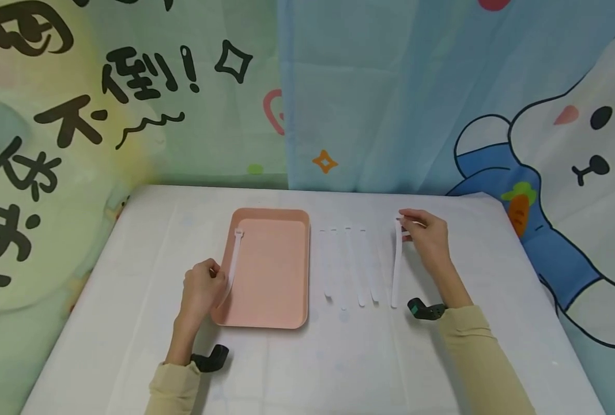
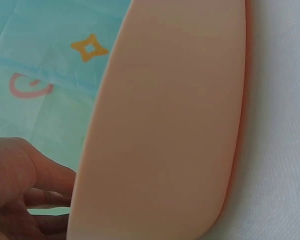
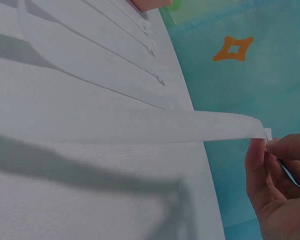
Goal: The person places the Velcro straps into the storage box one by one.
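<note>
over white cloth [image 1: 359, 369] before printed curtains [image 1: 359, 92], right hand [image 1: 429, 240] pinches a strip [image 1: 397, 265]; left hand [image 1: 199, 288], i can't tell.

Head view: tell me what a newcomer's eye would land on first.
Probably the pink tray, left of centre on the table, with a white strip along its left side and the left hand at that edge. Next, the right hand, pinching another strip to the right of four more. Behind, the cartoon animal looms on the backdrop's right side.
</note>
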`<action>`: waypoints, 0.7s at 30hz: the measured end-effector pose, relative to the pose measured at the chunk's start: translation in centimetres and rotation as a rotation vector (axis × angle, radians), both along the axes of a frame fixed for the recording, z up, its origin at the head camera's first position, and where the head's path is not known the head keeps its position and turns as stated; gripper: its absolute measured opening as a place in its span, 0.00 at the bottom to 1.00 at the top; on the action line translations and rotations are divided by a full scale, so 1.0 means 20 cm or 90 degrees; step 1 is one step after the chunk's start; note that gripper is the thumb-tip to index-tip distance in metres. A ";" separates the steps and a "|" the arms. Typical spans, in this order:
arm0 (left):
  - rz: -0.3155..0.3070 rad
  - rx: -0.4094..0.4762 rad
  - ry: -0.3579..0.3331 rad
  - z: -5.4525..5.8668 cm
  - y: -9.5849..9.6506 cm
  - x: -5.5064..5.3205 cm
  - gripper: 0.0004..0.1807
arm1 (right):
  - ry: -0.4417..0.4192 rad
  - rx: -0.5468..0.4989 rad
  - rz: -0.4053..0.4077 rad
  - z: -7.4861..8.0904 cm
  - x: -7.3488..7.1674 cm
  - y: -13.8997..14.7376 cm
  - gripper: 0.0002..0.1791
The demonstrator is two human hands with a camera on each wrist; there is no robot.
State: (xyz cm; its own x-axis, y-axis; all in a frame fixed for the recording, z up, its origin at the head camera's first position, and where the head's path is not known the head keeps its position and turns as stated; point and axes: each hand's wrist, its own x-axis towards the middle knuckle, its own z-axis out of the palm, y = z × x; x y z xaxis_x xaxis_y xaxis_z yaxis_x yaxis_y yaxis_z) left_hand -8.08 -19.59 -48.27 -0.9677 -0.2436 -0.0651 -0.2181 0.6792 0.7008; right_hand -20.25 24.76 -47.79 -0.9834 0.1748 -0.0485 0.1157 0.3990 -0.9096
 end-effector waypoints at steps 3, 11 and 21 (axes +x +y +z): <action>0.000 -0.002 -0.001 0.00 0.00 0.00 0.05 | -0.010 0.006 -0.003 0.02 0.00 0.00 0.18; 0.006 0.004 -0.008 0.01 0.00 0.00 0.05 | -0.017 0.000 0.014 0.07 0.01 -0.03 0.20; 0.010 0.006 -0.022 0.01 0.01 0.00 0.05 | -0.006 -0.016 0.050 0.11 0.02 -0.11 0.20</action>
